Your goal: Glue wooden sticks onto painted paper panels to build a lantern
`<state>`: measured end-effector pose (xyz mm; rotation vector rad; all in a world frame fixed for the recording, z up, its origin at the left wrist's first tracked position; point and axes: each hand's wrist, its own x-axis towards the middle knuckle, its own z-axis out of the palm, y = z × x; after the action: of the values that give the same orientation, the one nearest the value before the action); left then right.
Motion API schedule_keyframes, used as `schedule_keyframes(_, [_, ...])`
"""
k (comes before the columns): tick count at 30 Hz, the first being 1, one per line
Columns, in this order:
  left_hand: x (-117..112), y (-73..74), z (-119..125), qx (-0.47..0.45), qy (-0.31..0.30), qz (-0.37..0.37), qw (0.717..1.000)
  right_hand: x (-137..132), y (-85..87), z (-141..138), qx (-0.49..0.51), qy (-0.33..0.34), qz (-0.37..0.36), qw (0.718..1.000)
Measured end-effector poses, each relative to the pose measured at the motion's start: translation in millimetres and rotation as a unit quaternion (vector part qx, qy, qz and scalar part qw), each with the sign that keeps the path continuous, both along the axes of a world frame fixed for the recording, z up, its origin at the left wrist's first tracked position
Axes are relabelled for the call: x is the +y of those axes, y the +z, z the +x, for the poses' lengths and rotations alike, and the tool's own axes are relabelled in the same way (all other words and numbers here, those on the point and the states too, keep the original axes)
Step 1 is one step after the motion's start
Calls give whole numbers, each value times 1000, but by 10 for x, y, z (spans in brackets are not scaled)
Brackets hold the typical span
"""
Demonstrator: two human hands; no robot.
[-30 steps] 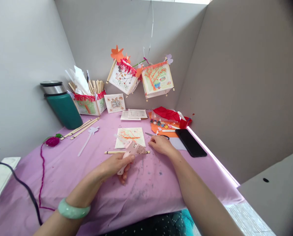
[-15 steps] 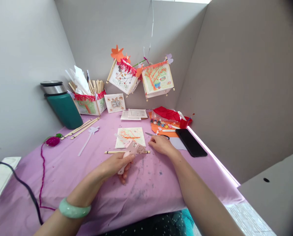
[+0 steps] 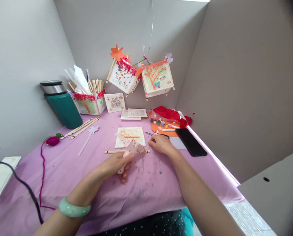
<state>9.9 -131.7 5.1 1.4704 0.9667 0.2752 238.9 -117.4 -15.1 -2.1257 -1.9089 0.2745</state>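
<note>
Head view: the left hand (image 3: 115,164) is closed around a pink glue gun (image 3: 129,152). Its tip sits over the wooden stick (image 3: 112,152), which lies along the near edge of the painted paper (image 3: 130,134). The right hand (image 3: 161,145) rests palm down beside the stick's right end and grips nothing that I can see. I think glue may drip onto the purple cloth (image 3: 92,170), or the stick may roll, because nothing seems to pin it.
</note>
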Motion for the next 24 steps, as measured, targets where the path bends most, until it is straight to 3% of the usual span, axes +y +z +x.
schedule_keyframes(24, [23, -18, -164, -7, 24, -8, 1000, -21, 51, -23, -10, 5, -13, 1000])
